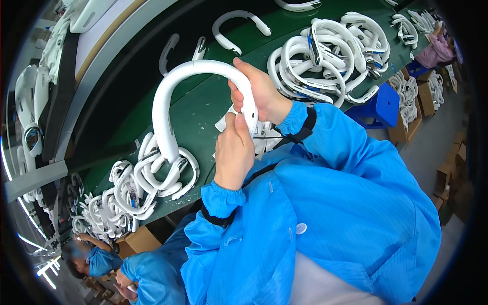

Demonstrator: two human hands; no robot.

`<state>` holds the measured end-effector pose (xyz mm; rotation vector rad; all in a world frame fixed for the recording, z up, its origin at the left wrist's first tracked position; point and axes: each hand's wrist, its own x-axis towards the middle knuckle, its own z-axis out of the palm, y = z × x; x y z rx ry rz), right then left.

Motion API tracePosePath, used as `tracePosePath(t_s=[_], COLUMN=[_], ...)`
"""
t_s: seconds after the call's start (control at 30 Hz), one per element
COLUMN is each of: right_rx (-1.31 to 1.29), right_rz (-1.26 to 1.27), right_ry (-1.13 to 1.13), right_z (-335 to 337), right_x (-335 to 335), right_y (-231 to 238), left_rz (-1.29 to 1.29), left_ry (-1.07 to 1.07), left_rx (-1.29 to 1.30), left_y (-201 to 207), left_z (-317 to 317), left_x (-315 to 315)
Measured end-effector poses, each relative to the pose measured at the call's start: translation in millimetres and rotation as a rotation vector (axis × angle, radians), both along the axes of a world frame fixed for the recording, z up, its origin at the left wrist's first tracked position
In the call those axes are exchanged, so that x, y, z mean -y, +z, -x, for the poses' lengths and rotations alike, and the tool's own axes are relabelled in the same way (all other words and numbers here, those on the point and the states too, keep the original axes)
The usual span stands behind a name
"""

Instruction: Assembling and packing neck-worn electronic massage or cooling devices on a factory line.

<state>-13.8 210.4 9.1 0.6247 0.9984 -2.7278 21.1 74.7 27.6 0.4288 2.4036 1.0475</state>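
A white U-shaped neck fan (163,109) is held up over the green bench, its curve pointing away from me. My right hand (262,91) is closed round its right arm, thumb on the outer side. Lower down, near the tip of that same arm, my left hand (234,152) is closed with its thumb pressed against the casing. A small dark slot shows near this tip. What the fingers of my left hand do behind the arm is hidden. The fan's other arm hangs free, its tip just above a pile of similar white neck fans (145,175).
A larger pile of neck fans (325,58) lies on the green bench (195,109) to the right. Single fans (239,18) lie on the dark strip beyond. A blue stool (378,107) and cardboard boxes (424,99) stand at right. Co-workers (152,277) sit at lower left.
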Motion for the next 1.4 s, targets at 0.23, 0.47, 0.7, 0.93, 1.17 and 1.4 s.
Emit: tracePosePath(t_s=[0.23, 0.47, 0.7, 0.93, 1.17, 1.4], right_rx=[-0.079, -0.107, -0.148, -0.229, -0.386, -0.208], right_rz=[0.148, -0.185, -0.205, -0.425, -0.289, -0.247], right_ry=[0.184, -0.072, -0.050, -0.205, -0.196, -0.379], right_z=[8.4, -13.2, -11.7, -24.0, -16.4, -6.2], right_x=[-0.5, 12.5, 16.6, 40.3, 42.5, 35.7], right_y=[0.4, -11.3, -6.9, -8.9, -7.9, 3.2], left_rz=[-0.416, -0.575, -0.576, -0.579, -0.714, -0.563], left_ry=[0.112, 0.290, 0.371, 0.444, 0.682, 0.281], left_rx=[0.560, 0.552, 0.489, 0.754, 0.437, 0.183], left_y=[-30.5, -50.2, -43.5, -28.8, -15.3, -16.7], left_z=[19.6, 3.6, 0.4, 5.4, -2.0, 17.3], left_x=[15.2, -8.3, -12.9, -2.5, -14.8, 17.3])
